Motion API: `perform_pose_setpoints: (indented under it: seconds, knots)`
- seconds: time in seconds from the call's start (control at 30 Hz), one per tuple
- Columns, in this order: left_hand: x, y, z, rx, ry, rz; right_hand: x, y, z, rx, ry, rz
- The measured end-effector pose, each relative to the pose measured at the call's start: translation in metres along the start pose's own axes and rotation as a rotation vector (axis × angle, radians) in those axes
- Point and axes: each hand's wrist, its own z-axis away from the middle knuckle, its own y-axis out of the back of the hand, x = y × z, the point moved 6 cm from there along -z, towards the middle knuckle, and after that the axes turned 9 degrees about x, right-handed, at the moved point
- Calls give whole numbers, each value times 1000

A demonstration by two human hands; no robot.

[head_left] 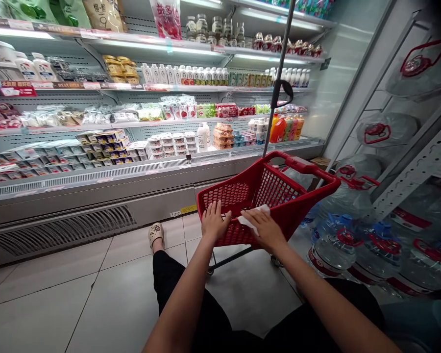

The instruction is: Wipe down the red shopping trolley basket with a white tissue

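A red shopping cart (297, 215) with perforated sides stands on the floor in front of me. My left hand (213, 221) rests on its near rim with the fingers spread and nothing held. To the right, my right hand (266, 230) presses a white cloth (253, 219) against the rim of the same side, its fingers over the cloth. The cart's red handle (301, 165) is at the upper right, away from both hands. A dark pole (280, 63) rises from the cart's far side.
A refrigerated shelf unit (95, 196) with bottles, cups and packs runs across the back. Large water bottles (332, 250) stand close on the cart's right, with more on a white rack (415, 171). My left foot (156, 235) is on the tiled floor.
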Motion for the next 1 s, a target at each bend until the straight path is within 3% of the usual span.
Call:
perform_pose_setpoints:
  seconds: [0.27, 0.37, 0.43, 0.5, 0.57, 0.7, 0.8, 0.87, 1.0]
  knots:
    - [-7, 0, 0, -27, 23, 50, 142, 63, 41, 120, -206, 284]
    - [1, -1, 2, -20, 27, 62, 175, 74, 45, 170, -321, 301]
    - [7, -1, 3, -6, 29, 63, 184, 71, 42, 185, -387, 287]
    - [13, -2, 4, 12, 32, 58, 178, 59, 34, 169, -424, 262]
    - [17, -2, 5, 28, 41, 51, 153, 40, 25, 134, -411, 227]
    - [21, -5, 9, 51, 34, 45, 68, -5, 11, 76, -254, 90]
    - [21, -6, 11, 64, 11, 35, 22, -21, 5, 75, -152, 16]
    - [19, -5, 13, 57, 8, 22, 14, -23, 3, 50, -105, -17]
    - [23, -3, 17, 39, -25, -5, 29, -22, -4, -25, -63, -87]
